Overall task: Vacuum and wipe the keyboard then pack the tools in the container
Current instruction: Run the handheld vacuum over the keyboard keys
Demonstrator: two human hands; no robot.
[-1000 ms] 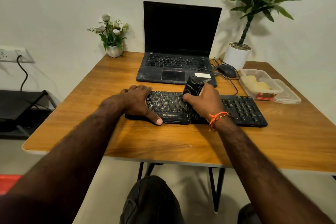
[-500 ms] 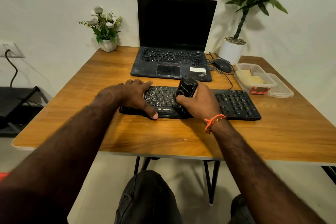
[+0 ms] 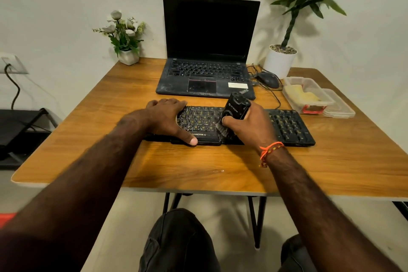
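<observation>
A black keyboard [image 3: 289, 126] with yellow lettering lies across the middle of the wooden table [image 3: 198, 165]. My left hand [image 3: 167, 117] lies over its left end, fingers spread, thumb on the front edge. My right hand [image 3: 249, 126] grips a small black handheld vacuum [image 3: 236, 108], tilted, its brush tip [image 3: 221, 129] down on the keys near the keyboard's middle. A clear plastic container [image 3: 306, 95] at the right holds a yellow cloth [image 3: 302, 94]; its lid [image 3: 340, 106] lies beside it.
An open black laptop [image 3: 207, 51] stands behind the keyboard. A black mouse [image 3: 268, 79] with its cable lies right of the laptop. A white flower pot [image 3: 128, 55] stands at the back left and a tall potted plant [image 3: 280, 59] at the back right.
The vacuum's brush has slid slightly along the keys in my right hand. My left hand keeps its place on the keyboard. The camera view has shifted a little.
</observation>
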